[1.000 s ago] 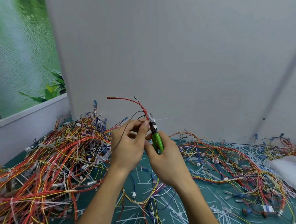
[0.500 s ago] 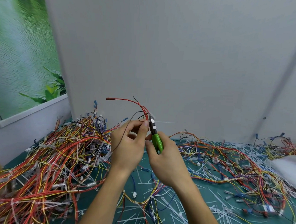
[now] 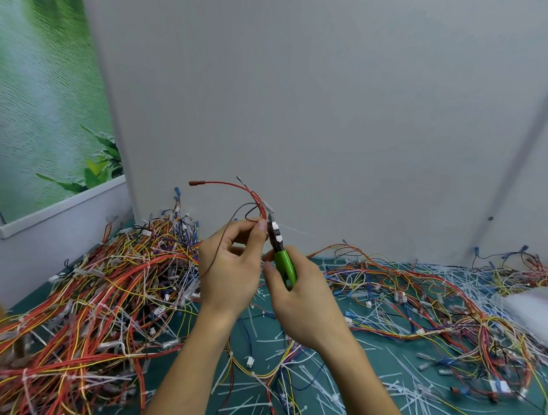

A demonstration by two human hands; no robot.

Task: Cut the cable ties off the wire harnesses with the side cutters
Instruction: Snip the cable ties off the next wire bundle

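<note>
In the head view, the left hand pinches a small wire harness between thumb and curled fingers, holding it up above the table; its red and dark wires arch up and away to the left. The right hand is wrapped round the green handles of the side cutters, whose dark nose points up at the harness just beside the left thumb. Whether the blades have closed cannot be told. A thin white cable tie sticks out to the right from that spot. At the right edge lies a white bag-like thing, too blurred to tell what it holds. The teal table top carries a thick heap of red, orange and yellow harnesses on the left, looser harnesses on the right, and many cut white ties strewn between. Behind stands a plain grey wall, and to its left hangs a poster of green water and leaves.
</note>
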